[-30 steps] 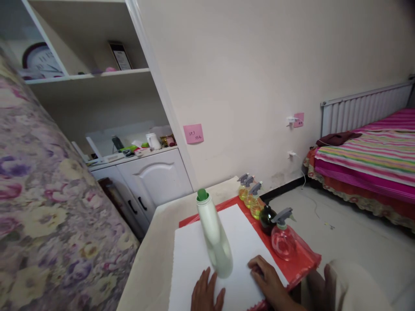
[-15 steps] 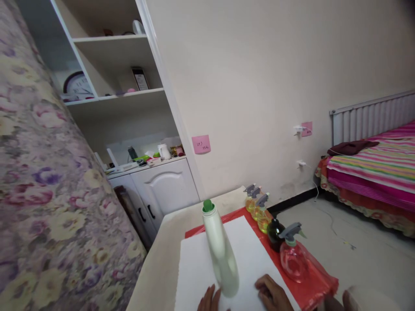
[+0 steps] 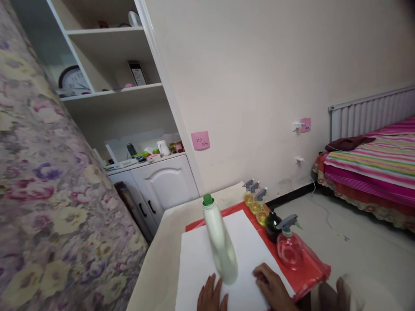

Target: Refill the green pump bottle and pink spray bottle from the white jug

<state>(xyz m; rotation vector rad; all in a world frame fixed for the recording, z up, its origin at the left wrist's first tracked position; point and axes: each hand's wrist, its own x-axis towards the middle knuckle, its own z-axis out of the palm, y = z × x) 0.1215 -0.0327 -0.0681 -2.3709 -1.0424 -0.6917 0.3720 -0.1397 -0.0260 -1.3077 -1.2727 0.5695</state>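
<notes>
A tall pale green detergent bottle [image 3: 220,242] with a green spout in its neck stands on a white sheet [image 3: 191,259]. My left hand [image 3: 210,296] lies on the sheet just left of the bottle's base, fingers spread and holding nothing. To the right of the bottle, my right hand [image 3: 272,285] rests near the sheet's right edge. Its fingers are loosely bent, with nothing visible in them. Both hands are apart from the pink spray bottle [image 3: 289,250] at the right.
Red plastic [image 3: 311,272] lies under the sheet on a cream table [image 3: 158,255]. Along the right stand a dark round bottle [image 3: 272,225] and several yellow spray bottles [image 3: 261,211]. At bottom right is a blurred hand-like shape [image 3: 333,296]. A flowered curtain [image 3: 65,194] hangs left.
The view has tilted slightly downward, so the scene sits higher. My left hand shows more fully, its fingers and thumb spread. The bottle stays standing in place.
</notes>
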